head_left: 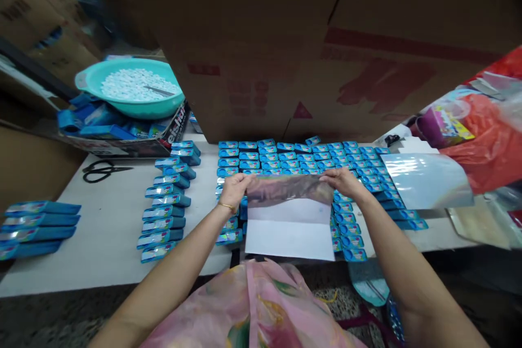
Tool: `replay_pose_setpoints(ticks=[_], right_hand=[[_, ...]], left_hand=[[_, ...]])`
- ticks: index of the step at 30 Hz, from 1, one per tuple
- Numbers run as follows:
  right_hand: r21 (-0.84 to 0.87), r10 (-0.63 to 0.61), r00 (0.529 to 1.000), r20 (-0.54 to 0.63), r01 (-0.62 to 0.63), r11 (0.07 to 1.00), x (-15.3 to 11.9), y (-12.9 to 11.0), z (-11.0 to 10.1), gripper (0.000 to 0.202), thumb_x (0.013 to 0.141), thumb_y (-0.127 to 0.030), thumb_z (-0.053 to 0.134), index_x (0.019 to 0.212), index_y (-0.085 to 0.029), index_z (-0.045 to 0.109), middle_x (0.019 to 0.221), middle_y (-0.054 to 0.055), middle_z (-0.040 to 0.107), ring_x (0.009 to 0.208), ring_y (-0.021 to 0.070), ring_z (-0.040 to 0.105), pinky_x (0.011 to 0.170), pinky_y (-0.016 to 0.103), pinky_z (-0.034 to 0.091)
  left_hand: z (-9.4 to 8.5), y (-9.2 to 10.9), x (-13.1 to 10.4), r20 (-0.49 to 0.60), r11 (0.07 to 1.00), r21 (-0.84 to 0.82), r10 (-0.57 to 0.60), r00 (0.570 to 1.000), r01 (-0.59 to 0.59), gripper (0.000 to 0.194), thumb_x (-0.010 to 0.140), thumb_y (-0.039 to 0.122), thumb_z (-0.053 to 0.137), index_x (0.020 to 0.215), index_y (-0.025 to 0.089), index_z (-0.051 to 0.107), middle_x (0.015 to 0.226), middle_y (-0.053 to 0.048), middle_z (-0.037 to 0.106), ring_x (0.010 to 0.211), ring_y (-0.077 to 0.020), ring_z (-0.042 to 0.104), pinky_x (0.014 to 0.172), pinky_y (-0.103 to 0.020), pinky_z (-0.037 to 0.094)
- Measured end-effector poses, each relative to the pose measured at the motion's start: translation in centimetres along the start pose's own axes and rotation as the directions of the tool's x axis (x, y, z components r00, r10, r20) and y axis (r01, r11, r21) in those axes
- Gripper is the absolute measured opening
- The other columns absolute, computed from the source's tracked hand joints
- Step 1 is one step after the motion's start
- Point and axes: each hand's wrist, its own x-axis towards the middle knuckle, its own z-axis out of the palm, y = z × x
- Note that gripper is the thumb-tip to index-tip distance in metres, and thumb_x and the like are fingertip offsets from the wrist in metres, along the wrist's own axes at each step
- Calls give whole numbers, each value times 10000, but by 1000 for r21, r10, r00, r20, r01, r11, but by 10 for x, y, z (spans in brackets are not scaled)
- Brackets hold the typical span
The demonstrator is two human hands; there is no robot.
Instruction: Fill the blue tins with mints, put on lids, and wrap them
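A sheet [289, 231], white below with a shiny silvery strip along its top, spans the space between my hands. My left hand [235, 191] pinches its upper left corner, and my right hand [340, 180] pinches the upper right corner. Beneath and around the sheet, rows of small blue packages [269, 156] cover the middle of the white table [110, 217]. Another column of blue packages [163, 212] stands left of my left forearm. Right of my right hand, a glossy sheet [428, 179] lies partly over the packages.
Black scissors [99, 171] lie on the left, beyond a small blue stack [38, 228]. A turquoise basin [134, 103] of white pieces sits on a box of blue items. A large cardboard box [261, 54] stands behind the rows. Red plastic bags [489, 141] are at the right.
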Motion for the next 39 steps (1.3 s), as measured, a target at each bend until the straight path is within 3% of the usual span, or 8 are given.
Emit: replay_pose_setpoints(ticks=[6,8,11,14,18,26,36,39], right_hand=[[-461,2,993,-118,-57,886,73,38,20,219,785,-316,493,850,-210,673,802,81,639,756,221,536,658,323,363],[-491,-184,971,-152,88,867,86,19,50,265,794,-271,490,1014,-205,621,974,109,607,874,246,505,737,361,358],[-432,-483,875,-5,434,791,89,-28,102,318,833,-250,439,1128,-209,547,1071,104,555,900,225,473,764,356,370],[-408,-575,810,113,566,717,83,-64,144,328,863,-205,369,1157,-179,514,1016,104,557,861,209,470,732,342,403],[-413,-596,793,129,589,694,71,-68,174,348,870,-170,341,1188,-127,476,1069,124,541,940,209,476,774,340,437],[-495,-546,835,70,504,707,44,-77,202,422,842,-114,357,1261,-134,402,1295,127,411,1166,241,397,880,363,436],[-508,-558,824,101,525,683,41,-93,222,405,833,-100,354,1228,-142,434,1275,115,438,1171,212,402,859,315,456],[-447,-487,873,37,450,773,43,-104,219,309,839,-145,383,1110,-183,527,1216,96,498,1073,186,488,799,281,468]], left_hand=[[41,-36,20,4,928,-214,-312,950,306,375,543,450,687,709,128,590,586,-10,598,548,-129,577,548,-264,460],[44,-41,20,-14,926,-239,-304,952,292,373,550,445,685,722,127,595,618,-21,615,590,-141,594,595,-282,468],[39,-44,16,-29,927,-251,-294,955,278,352,583,439,665,724,124,594,627,-22,613,606,-146,596,621,-293,471],[27,-51,13,-35,913,-296,-302,953,279,339,603,431,655,746,133,581,634,-11,601,608,-139,590,614,-287,471],[9,-66,8,7,886,-340,-334,943,316,346,615,428,653,785,135,582,685,-23,605,641,-135,594,652,-309,476],[-15,-71,-4,124,859,-349,-354,927,374,322,640,407,645,819,142,604,781,-45,626,699,-132,600,698,-320,476],[-38,-76,-5,123,835,-380,-381,916,399,290,646,375,646,807,143,581,782,-70,637,684,-134,605,678,-301,481],[-45,-83,3,84,884,-298,-352,932,360,255,689,373,592,811,149,577,756,-58,635,673,-135,605,671,-304,486]])
